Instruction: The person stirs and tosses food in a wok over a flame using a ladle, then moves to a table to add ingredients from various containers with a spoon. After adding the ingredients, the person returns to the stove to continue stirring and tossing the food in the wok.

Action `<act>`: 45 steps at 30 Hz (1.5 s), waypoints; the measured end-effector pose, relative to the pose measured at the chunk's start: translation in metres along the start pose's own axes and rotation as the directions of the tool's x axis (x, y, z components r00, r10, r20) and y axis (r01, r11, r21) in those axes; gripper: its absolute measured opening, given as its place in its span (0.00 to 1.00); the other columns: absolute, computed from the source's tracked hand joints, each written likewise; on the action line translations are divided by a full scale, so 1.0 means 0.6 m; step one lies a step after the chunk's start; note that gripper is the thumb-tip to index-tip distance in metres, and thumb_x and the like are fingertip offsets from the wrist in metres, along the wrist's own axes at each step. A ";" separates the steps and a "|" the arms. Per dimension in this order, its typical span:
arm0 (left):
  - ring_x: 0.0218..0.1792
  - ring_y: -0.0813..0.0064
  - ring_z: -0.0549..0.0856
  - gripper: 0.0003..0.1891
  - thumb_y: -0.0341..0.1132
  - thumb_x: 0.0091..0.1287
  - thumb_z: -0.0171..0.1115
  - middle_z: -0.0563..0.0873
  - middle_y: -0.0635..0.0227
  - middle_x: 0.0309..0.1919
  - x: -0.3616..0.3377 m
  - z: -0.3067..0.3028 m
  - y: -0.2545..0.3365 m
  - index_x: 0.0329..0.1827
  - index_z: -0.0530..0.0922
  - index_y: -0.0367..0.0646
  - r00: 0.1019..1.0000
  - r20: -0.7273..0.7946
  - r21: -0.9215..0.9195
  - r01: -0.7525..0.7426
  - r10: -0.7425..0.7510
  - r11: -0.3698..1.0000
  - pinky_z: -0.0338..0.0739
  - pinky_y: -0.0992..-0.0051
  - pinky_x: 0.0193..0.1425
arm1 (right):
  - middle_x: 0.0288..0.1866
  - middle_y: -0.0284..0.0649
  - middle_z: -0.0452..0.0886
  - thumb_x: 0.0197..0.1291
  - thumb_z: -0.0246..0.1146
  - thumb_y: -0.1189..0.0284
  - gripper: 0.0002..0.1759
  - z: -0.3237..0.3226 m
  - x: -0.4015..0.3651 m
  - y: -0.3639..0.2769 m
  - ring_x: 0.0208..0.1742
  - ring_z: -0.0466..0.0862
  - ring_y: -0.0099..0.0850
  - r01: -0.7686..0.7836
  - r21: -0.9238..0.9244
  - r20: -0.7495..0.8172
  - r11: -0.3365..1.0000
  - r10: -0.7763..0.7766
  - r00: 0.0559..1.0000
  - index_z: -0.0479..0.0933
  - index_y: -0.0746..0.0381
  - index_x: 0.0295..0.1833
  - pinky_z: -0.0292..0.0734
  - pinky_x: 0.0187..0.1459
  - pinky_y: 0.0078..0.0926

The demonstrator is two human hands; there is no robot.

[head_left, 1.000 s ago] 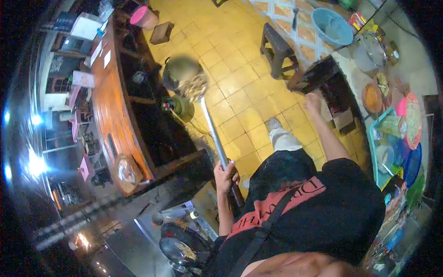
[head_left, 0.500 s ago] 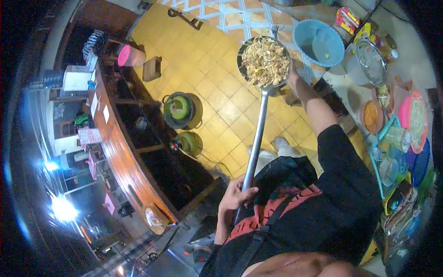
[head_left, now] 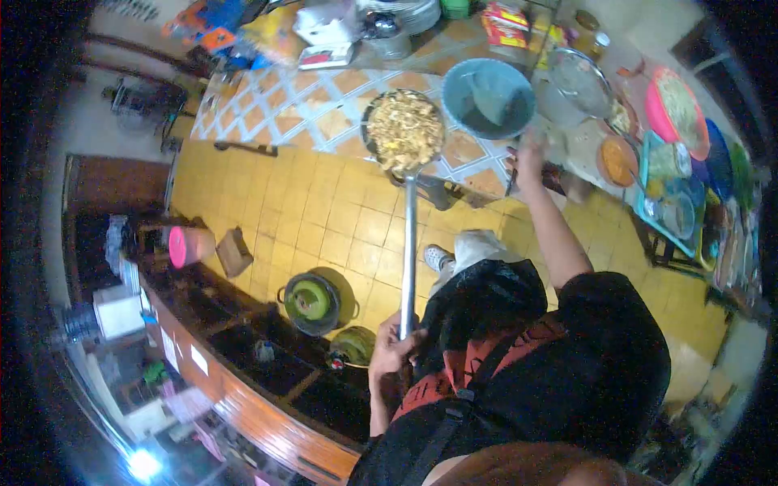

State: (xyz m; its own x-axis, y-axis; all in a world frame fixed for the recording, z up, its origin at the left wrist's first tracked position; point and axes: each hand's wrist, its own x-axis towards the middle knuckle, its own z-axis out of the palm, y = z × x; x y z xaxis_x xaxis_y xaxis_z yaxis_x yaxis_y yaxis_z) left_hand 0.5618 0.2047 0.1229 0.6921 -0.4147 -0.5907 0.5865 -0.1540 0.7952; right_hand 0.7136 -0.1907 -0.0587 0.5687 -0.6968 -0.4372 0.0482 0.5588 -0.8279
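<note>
My left hand (head_left: 395, 347) is wrapped round the lower end of a long metal handle (head_left: 409, 251), close to my torso. At the far end of that handle is a dark wok (head_left: 369, 147), filled with fried noodles (head_left: 403, 130). The wok overlaps the edge of the tiled counter in this view. My right hand (head_left: 531, 160) reaches out to the right of the wok, just below the blue basin (head_left: 454, 115). Its fingers are smeared by motion, and a small dark reddish thing shows beside them.
To the right are an orange-filled bowl (head_left: 617, 159), a strainer (head_left: 579, 81), a pink basin (head_left: 655, 105) and a turquoise tray (head_left: 648, 206). Stacked plates (head_left: 417, 14) stand at the back. On the yellow floor (head_left: 324, 219) are a green gas cylinder (head_left: 312, 300) and a pink-lidded bucket (head_left: 194, 247).
My right hand has left the wok's side and moved right, below the blue basin. The view has turned, showing more tiled counter behind the wok. My left hand keeps its grip on the handle.
</note>
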 end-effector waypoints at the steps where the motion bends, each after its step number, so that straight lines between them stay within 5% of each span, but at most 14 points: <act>1: 0.12 0.84 0.68 0.08 0.25 0.57 0.61 0.71 0.74 0.14 0.009 -0.013 0.013 0.29 0.69 0.42 1.000 -0.012 0.006 -0.021 0.021 1.000 0.62 0.81 0.16 | 0.55 0.41 0.69 0.65 0.51 0.65 0.21 0.009 0.010 -0.005 0.36 0.79 0.37 0.013 -0.207 0.128 0.978 0.014 0.992 0.59 0.57 0.61 0.77 0.34 0.33; 6: 0.10 0.82 0.68 0.07 0.27 0.59 0.59 0.70 0.73 0.13 0.076 -0.070 0.080 0.29 0.68 0.42 0.997 0.081 -0.007 -0.007 0.008 1.000 0.62 0.81 0.13 | 0.57 0.48 0.68 0.56 0.59 0.84 0.39 0.127 0.032 0.057 0.41 0.79 0.36 0.246 -0.266 0.024 0.932 -0.249 0.968 0.48 0.55 0.69 0.84 0.33 0.30; 15: 0.10 0.82 0.68 0.07 0.27 0.58 0.59 0.70 0.74 0.13 0.187 -0.068 0.148 0.31 0.68 0.43 0.993 0.101 0.095 -0.069 0.060 0.993 0.61 0.80 0.13 | 0.45 0.41 0.73 0.63 0.56 0.73 0.17 0.092 0.053 0.088 0.31 0.82 0.35 -0.083 -0.033 0.029 0.996 0.084 0.996 0.63 0.59 0.56 0.83 0.30 0.29; 18: 0.10 0.83 0.68 0.07 0.27 0.59 0.59 0.70 0.74 0.14 0.212 -0.041 0.155 0.31 0.69 0.43 0.979 0.195 0.146 -0.090 0.060 0.985 0.60 0.80 0.13 | 0.45 0.37 0.75 0.63 0.55 0.71 0.13 -0.072 0.076 0.110 0.27 0.81 0.33 0.167 0.216 -0.196 0.962 -0.125 0.973 0.68 0.57 0.53 0.77 0.24 0.25; 20: 0.12 0.84 0.68 0.06 0.27 0.59 0.60 0.71 0.75 0.16 0.233 -0.032 0.162 0.31 0.69 0.43 0.957 0.272 0.166 -0.147 0.098 0.975 0.60 0.81 0.14 | 0.37 0.34 0.76 0.61 0.57 0.72 0.09 -0.237 0.137 0.141 0.33 0.80 0.29 0.527 0.744 -0.433 0.411 -0.303 0.849 0.69 0.56 0.47 0.76 0.28 0.25; 21: 0.12 0.84 0.68 0.06 0.27 0.59 0.60 0.71 0.75 0.16 0.248 -0.026 0.159 0.31 0.69 0.43 0.955 0.281 0.173 -0.148 0.095 0.974 0.60 0.81 0.14 | 0.38 0.39 0.78 0.61 0.58 0.72 0.09 -0.302 0.138 0.116 0.36 0.80 0.32 0.560 0.085 -0.706 0.824 -0.347 0.618 0.71 0.61 0.46 0.76 0.34 0.28; 22: 0.13 0.84 0.69 0.06 0.27 0.59 0.60 0.72 0.75 0.17 0.257 -0.023 0.157 0.32 0.70 0.43 0.944 0.321 0.222 -0.154 0.076 0.963 0.60 0.82 0.15 | 0.40 0.43 0.80 0.60 0.59 0.71 0.11 -0.352 0.123 0.075 0.39 0.79 0.34 0.111 -0.559 -0.756 0.821 -0.561 0.339 0.73 0.67 0.45 0.76 0.41 0.32; 24: 0.15 0.87 0.70 0.06 0.27 0.58 0.61 0.73 0.76 0.19 0.286 -0.026 0.139 0.34 0.72 0.42 0.891 0.429 0.228 -0.268 0.150 0.936 0.61 0.83 0.16 | 0.36 0.47 0.80 0.56 0.63 0.64 0.19 -0.409 0.084 -0.026 0.35 0.79 0.40 0.059 -0.748 -0.636 0.661 -0.739 0.221 0.74 0.72 0.42 0.76 0.35 0.33; 26: 0.15 0.87 0.70 0.06 0.27 0.57 0.61 0.73 0.76 0.19 0.293 -0.004 0.166 0.35 0.72 0.41 0.890 0.453 0.253 -0.194 0.061 0.948 0.61 0.83 0.16 | 0.29 0.46 0.79 0.56 0.63 0.63 0.19 -0.526 0.143 -0.032 0.26 0.78 0.39 -0.227 -0.799 -0.597 0.557 -0.782 0.180 0.74 0.71 0.39 0.75 0.27 0.33; 29: 0.15 0.87 0.70 0.09 0.26 0.56 0.61 0.73 0.76 0.20 0.301 0.037 0.188 0.38 0.72 0.40 0.901 0.431 0.299 -0.082 -0.058 0.951 0.61 0.83 0.16 | 0.22 0.43 0.76 0.56 0.62 0.64 0.15 -0.722 0.254 0.026 0.18 0.75 0.32 -0.167 -0.800 -0.530 0.576 -0.549 0.647 0.74 0.68 0.35 0.71 0.18 0.29; 32: 0.34 0.81 0.71 0.22 0.28 0.43 0.59 0.75 0.76 0.32 0.306 0.069 0.212 0.45 0.74 0.37 0.896 0.416 0.487 -0.073 -0.158 0.871 0.64 0.80 0.40 | 0.17 0.33 0.75 0.51 0.66 0.59 0.15 -0.584 0.169 -0.094 0.14 0.73 0.28 0.048 -0.161 -0.696 0.986 -0.148 0.703 0.77 0.61 0.32 0.67 0.17 0.29; 35: 0.35 0.81 0.71 0.22 0.30 0.42 0.61 0.76 0.75 0.33 0.334 0.060 0.193 0.45 0.75 0.37 0.850 0.491 0.540 -0.124 -0.192 0.832 0.64 0.80 0.40 | 0.21 0.36 0.75 0.57 0.63 0.67 0.11 -0.720 0.218 -0.012 0.16 0.73 0.23 -0.001 -0.559 -0.420 0.829 -0.282 0.863 0.76 0.63 0.30 0.62 0.13 0.19; 36: 0.23 0.85 0.71 0.21 0.19 0.53 0.60 0.73 0.77 0.27 0.341 0.051 0.188 0.52 0.73 0.40 0.777 0.620 0.451 -0.240 -0.108 0.859 0.63 0.80 0.24 | 0.24 0.35 0.77 0.56 0.65 0.67 0.11 -0.617 0.142 -0.073 0.20 0.75 0.22 -0.045 -0.316 -0.555 0.948 -0.146 0.819 0.78 0.66 0.36 0.62 0.15 0.17; 45: 0.26 0.81 0.71 0.19 0.22 0.53 0.61 0.75 0.72 0.28 0.368 0.070 0.212 0.50 0.74 0.39 0.649 0.759 0.489 -0.518 -0.050 0.702 0.67 0.77 0.31 | 0.26 0.38 0.80 0.64 0.58 0.71 0.10 -0.340 -0.214 -0.211 0.24 0.79 0.24 0.498 -0.430 -0.636 0.753 -0.644 0.425 0.78 0.66 0.43 0.68 0.23 0.18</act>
State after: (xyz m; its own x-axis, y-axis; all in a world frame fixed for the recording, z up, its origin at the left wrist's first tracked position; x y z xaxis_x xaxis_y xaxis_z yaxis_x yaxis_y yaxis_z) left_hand 0.7717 0.0560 0.0990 0.0999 -0.9424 -0.3194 -0.1526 -0.3317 0.9310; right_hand 0.4670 -0.2638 0.0303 -0.3118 -0.9421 0.1235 -0.0335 -0.1190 -0.9923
